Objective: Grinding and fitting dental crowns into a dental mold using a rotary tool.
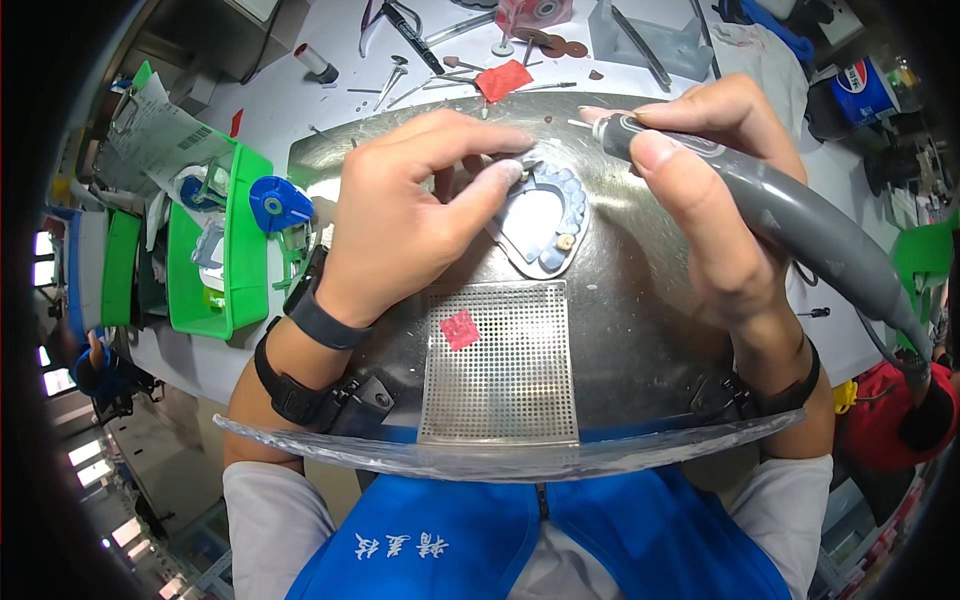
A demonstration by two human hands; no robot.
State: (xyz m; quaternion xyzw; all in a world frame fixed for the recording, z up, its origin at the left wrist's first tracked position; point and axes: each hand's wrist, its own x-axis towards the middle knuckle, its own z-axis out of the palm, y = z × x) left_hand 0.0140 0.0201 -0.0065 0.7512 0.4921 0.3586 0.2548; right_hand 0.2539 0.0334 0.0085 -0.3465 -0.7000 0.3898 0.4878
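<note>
A pale blue-grey dental arch model [572,196] on a white base lies on the metal bench plate, with one yellowish tooth [565,242] near its lower right end. At the upper left of this model, my left hand [425,190] is closed in a pinch. Between its thumb and index tips shows a small dark metallic piece [529,171], too small to tell its exact kind. My right hand [715,190] is wrapped round a grey rotary handpiece [790,205], whose thin tip points left, above and apart from the model.
Below the model is a perforated metal grille [500,385] with a red scrap [460,331]. A green bin [255,290] stands at left. Burs, discs and a pen [410,40] lie at the back beside a clear box [650,45]. A bottle [855,92] stands at right; a transparent shield edge [500,462] crosses in front.
</note>
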